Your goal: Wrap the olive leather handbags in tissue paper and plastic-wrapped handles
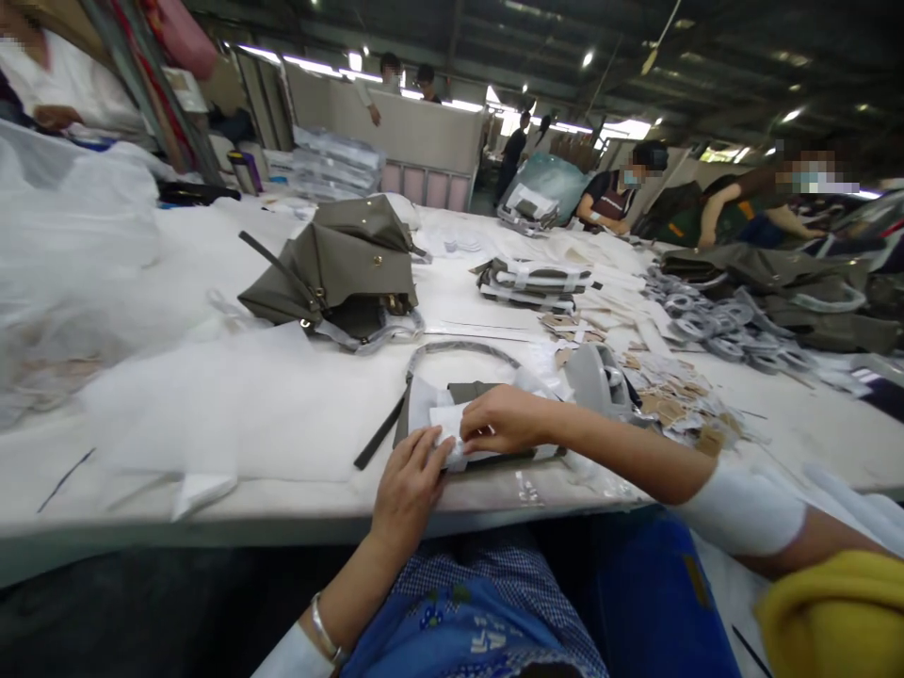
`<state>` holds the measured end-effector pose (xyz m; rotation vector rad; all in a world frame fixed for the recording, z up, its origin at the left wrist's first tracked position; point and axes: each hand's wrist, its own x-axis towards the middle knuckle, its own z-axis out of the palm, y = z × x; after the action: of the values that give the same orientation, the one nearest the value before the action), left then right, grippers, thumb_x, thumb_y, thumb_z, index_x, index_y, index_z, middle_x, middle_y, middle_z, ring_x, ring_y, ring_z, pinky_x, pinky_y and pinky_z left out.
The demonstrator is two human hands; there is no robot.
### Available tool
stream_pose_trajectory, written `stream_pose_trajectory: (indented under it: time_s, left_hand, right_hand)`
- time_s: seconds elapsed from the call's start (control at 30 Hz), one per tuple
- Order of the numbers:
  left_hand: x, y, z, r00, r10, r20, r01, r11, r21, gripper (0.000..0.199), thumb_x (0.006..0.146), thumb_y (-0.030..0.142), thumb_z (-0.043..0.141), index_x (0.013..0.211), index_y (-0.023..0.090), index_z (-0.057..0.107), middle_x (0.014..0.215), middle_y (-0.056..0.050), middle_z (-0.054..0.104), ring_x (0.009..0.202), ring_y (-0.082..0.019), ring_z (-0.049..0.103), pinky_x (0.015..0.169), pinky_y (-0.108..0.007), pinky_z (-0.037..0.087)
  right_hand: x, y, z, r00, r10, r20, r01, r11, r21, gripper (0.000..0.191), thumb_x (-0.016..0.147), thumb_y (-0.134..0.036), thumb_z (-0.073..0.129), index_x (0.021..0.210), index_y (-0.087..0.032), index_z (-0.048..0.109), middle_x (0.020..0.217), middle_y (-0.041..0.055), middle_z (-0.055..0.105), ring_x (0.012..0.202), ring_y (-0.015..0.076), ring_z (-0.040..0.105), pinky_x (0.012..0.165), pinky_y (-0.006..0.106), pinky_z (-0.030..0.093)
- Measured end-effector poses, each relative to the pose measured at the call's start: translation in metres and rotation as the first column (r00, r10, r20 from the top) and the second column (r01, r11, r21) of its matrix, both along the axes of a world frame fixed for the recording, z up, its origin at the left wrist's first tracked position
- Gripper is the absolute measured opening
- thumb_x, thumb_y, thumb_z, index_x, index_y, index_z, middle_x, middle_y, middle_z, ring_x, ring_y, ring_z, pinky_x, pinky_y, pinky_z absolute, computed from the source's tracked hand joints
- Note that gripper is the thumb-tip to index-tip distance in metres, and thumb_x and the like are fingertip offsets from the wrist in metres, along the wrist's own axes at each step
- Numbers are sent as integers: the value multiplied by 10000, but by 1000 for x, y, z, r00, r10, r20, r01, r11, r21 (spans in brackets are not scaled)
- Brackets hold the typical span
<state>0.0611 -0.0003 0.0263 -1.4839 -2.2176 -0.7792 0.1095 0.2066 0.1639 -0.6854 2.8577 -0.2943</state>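
Observation:
An olive-grey handbag lies flat near the front edge of the table, partly covered with white wrapping sheet. Its handle, in clear film, arches behind it, and a dark strap sticks out to the left. My left hand rests on the bag's near left part, its fingers stretched out over the white sheet. Curled fingers of my right hand pinch at the same sheet just right of the left fingertips. My right palm and forearm hide part of the bag.
Olive bags stand behind to the left, and wrapped flat bags lie farther back. A grey tape dispenser is at my right, beside scattered brown and white scraps. White sheets cover the left side. Other people work beyond.

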Motion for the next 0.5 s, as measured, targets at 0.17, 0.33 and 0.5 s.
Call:
stream_pose_trajectory:
  time_s: [0.17,0.33,0.5]
  left_hand:
    - [-1,0,-4,999,4,50,-5,1000,5,487,854,87,604,1326,201,568,1366,-101,591,1240,-285,528,1044,-471,483]
    - [-4,0,-9,996,-28,89,25,999,33,498,860,84,581,1343,203,544,1357,-97,607,1202,-281,557,1017,-472,492]
    - [-4,1,-7,994,-32,106,27,998,49,502,840,64,592,1328,166,534,1319,-101,635,1175,-279,578,1003,-467,499]
  right_hand:
    - [-46,-7,-16,986,6,165,-43,974,221,155,854,-368,673,896,-253,769,810,33,746,730,184,637,577,260,309]
    - [-74,-16,-19,956,-17,292,-91,931,353,229,787,-448,742,871,-240,790,750,41,743,680,181,627,561,258,296]
    - [-97,-17,-23,929,6,371,-170,897,409,362,762,-540,729,766,-185,794,617,54,701,590,174,581,589,278,324]
